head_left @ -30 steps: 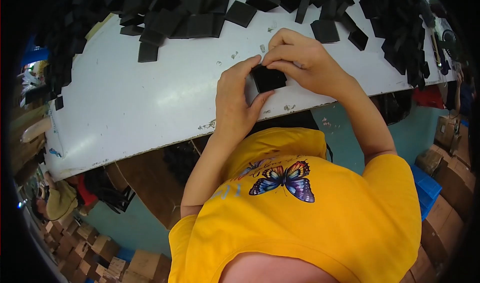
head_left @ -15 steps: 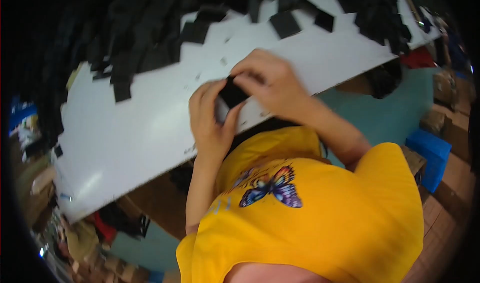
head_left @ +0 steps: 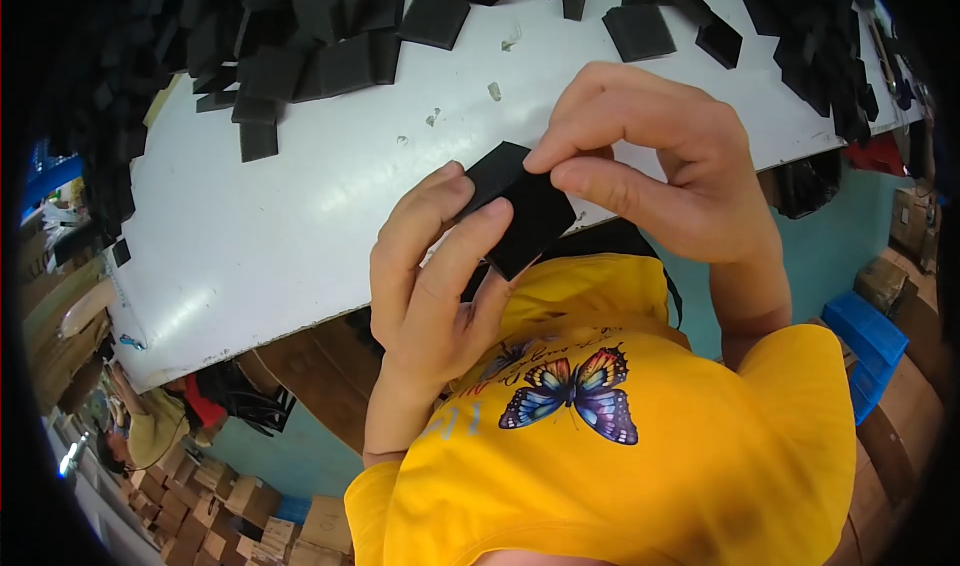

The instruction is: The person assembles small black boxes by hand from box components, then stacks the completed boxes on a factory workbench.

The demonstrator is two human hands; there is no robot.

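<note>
A black foam block (head_left: pixel 537 221) with flat faces and sharp edges is held up over the table's near edge. My left hand (head_left: pixel 425 276) grips it from the left side, two fingertips on its upper face and the thumb partly hidden beneath. At the block's upper right edge, the thumb and index finger of my right hand (head_left: pixel 665 156) pinch close together against it. Whether a thin layer lies between those two fingertips is too small to tell.
Many similar black foam pieces (head_left: pixel 345 66) lie heaped along the far side of the white table (head_left: pixel 270 236). Small clear scraps (head_left: pixel 494 92) are scattered mid-table. A blue plastic stool (head_left: pixel 868 351) stands at right, cardboard boxes (head_left: pixel 255 501) at lower left, and another person (head_left: pixel 155 431) beyond the table's left end.
Both hands have come nearer the camera with the foam block, and it is turned to show more of its faces. My right hand has shifted rightward to the block's edge.
</note>
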